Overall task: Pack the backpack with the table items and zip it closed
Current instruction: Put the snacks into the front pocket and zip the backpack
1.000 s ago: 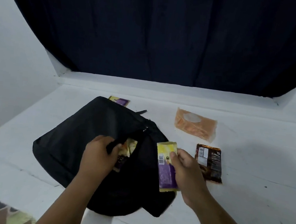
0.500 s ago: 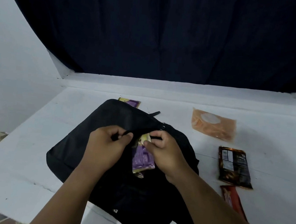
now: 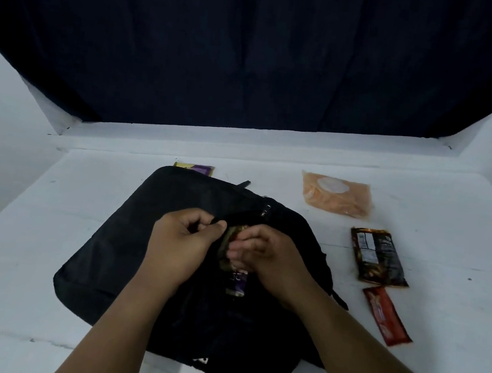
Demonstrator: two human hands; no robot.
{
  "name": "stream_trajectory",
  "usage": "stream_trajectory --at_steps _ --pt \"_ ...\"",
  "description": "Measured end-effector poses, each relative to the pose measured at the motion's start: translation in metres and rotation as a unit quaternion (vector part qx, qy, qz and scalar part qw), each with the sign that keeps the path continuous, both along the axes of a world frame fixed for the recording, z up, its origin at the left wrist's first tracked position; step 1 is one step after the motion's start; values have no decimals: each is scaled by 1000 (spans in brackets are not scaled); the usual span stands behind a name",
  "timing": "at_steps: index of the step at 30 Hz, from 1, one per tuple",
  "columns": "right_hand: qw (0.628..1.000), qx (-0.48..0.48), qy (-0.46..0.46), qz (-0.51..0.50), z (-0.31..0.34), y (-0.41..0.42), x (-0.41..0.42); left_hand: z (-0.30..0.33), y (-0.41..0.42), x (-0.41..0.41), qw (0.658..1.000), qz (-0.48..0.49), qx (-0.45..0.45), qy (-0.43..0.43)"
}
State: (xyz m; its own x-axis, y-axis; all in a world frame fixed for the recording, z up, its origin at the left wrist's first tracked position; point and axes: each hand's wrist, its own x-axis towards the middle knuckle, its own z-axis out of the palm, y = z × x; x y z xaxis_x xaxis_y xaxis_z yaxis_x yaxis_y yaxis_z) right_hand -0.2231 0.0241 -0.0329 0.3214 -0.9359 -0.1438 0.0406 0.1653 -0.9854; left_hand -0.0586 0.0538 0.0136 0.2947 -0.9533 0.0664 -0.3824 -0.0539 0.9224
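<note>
Backpack (image 3: pixel 146 255) flat on table (image 3: pixel 37 225); left hand (image 3: pixel 181 240) pinches the opening's edge. Purple packet (image 3: pixel 236 282), held outside a second ago, now mostly inside, right hand (image 3: pixel 265 255) apparently curled on it. Four packets remain.

From my seat the backpack (image 3: pixel 128 253) under both hands reads plain black, with small silvery zipper pulls (image 3: pixel 263 214) just beyond my right hand (image 3: pixel 264 258). Between my right hand and my left hand (image 3: pixel 181 240) I see a packet (image 3: pixel 236 285) showing purple with a yellowish-gold edge. Past my left hand, a yellow and purple packet (image 3: pixel 194 168) peeks out behind the backpack. Off to the right of my right hand lie an orange pouch (image 3: pixel 336 196) with a pale round patch, a dark brown packet (image 3: pixel 378 258) bearing a white label panel, and a red bar wrapper (image 3: pixel 386 316). The bench (image 3: pixel 32 270) is white; the curtain (image 3: pixel 253 50) beyond is deep navy.
</note>
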Motion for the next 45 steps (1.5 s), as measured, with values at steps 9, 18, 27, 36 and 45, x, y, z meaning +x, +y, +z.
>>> stream_trajectory --at_steps 9,18,27,36,45 --pt "916 -211 244 -240 -22 25 -87 -47 4 -29 994 5 0 -109" --pt "779 -68 578 -234 -80 58 -134 -59 6 -34 984 -11 -30 -173" --pt "804 -220 476 -280 -81 58 -145 -61 6 -35 986 -10 -44 -158" --pt "910 -223 237 -258 -6 35 -89 -62 7 -32 994 15 -110 -16" --pt "989 -4 126 -80 -2 16 -17 -62 10 -29 980 64 -188 -4"
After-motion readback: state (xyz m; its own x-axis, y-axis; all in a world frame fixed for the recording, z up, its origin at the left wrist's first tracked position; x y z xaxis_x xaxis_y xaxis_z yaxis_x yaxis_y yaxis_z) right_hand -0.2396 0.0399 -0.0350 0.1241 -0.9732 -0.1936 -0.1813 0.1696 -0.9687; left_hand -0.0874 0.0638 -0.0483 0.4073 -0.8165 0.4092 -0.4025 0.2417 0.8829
